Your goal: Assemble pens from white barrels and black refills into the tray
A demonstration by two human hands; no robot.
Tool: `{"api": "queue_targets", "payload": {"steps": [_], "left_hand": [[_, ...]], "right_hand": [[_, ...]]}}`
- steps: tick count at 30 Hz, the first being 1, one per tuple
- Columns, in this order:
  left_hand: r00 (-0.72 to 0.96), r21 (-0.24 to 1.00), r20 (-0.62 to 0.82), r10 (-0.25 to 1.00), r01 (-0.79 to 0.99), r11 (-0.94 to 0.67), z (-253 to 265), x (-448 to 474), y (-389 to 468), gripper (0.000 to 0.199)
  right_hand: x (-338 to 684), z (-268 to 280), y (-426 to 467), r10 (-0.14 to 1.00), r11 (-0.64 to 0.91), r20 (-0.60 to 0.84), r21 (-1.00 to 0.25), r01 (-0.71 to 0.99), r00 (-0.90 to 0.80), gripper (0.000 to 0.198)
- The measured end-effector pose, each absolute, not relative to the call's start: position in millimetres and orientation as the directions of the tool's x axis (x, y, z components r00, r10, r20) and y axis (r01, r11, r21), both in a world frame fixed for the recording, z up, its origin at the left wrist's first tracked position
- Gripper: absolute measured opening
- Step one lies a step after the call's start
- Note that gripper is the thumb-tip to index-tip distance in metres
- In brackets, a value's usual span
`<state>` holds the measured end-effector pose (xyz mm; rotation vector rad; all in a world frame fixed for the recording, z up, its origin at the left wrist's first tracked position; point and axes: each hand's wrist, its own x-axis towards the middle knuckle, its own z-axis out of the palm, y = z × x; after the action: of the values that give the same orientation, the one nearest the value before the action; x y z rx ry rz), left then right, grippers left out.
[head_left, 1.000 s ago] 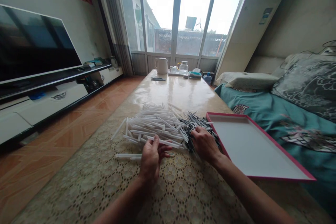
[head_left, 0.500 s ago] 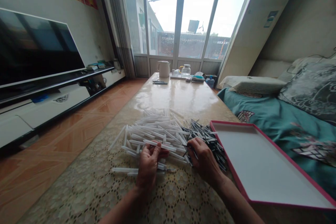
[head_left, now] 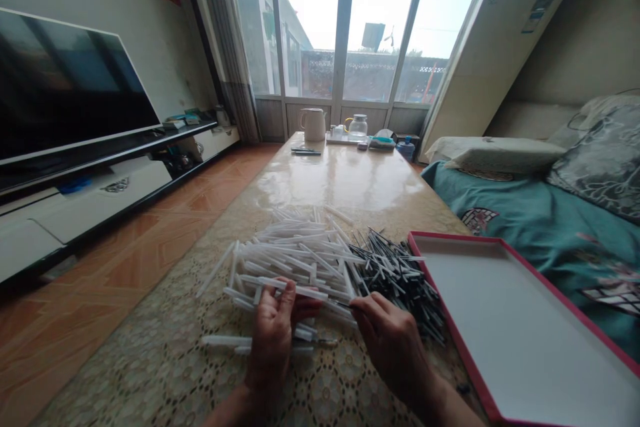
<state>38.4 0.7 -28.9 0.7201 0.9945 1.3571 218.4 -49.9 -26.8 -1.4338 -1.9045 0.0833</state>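
Observation:
My left hand (head_left: pixel 273 327) grips a translucent white pen barrel (head_left: pixel 311 293) between thumb and fingers, its end pointing right. In my right hand (head_left: pixel 395 337) a thin dark pen refill (head_left: pixel 344 305) is pinched, its tip close to that end of the barrel; whether they touch I cannot tell. Behind the left hand spreads a heap of white pen barrels (head_left: pixel 287 243). Dark refills (head_left: pixel 403 270) lie piled beyond the right hand. Below and beside my left hand, a few pens (head_left: pixel 223 341) rest on the patterned tablecloth, partly covered by the hand.
A shallow white box with a pink rim (head_left: pixel 455 320) lies at the right edge of the table. At the far end stand a beige jug (head_left: pixel 313 125), a glass pot (head_left: pixel 358 128) and a tissue pack (head_left: pixel 382 141). A sofa (head_left: pixel 520 213) flanks the table's right side.
My right hand has drawn back from the refill pile toward me, bringing a refill near the barrel's end. My left hand still holds the barrel. The camera view has shifted slightly.

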Motion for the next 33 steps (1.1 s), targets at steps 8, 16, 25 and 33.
{"api": "queue_targets", "payload": {"steps": [8, 16, 25, 33], "left_hand": [[0.008, 0.902, -0.132, 0.991, -0.415, 0.123, -31.0, 40.0, -5.4, 0.039], [0.089, 0.908, -0.114, 0.989, -0.396, 0.14, -26.0, 43.9, -16.0, 0.03], [0.18, 0.769, -0.239, 0.954, -0.564, 0.3, -20.4, 43.9, -16.5, 0.017], [0.201, 0.51, -0.437, 0.877, -0.748, 0.425, -12.2, 37.7, -11.3, 0.023]], "right_hand": [[213.7, -30.3, -51.8, 0.847, 0.389, 0.527, -0.525, 0.757, -0.071, 0.018], [210.4, -28.2, -54.5, 0.866, 0.312, 0.499, -0.529, 0.789, -0.008, 0.015], [230.5, -10.8, -58.2, 0.793, 0.324, 0.591, -0.612, 0.721, 0.145, 0.02], [273.2, -24.9, -38.4, 0.902, 0.064, 0.427, -0.286, 0.956, 0.067, 0.012]]}}
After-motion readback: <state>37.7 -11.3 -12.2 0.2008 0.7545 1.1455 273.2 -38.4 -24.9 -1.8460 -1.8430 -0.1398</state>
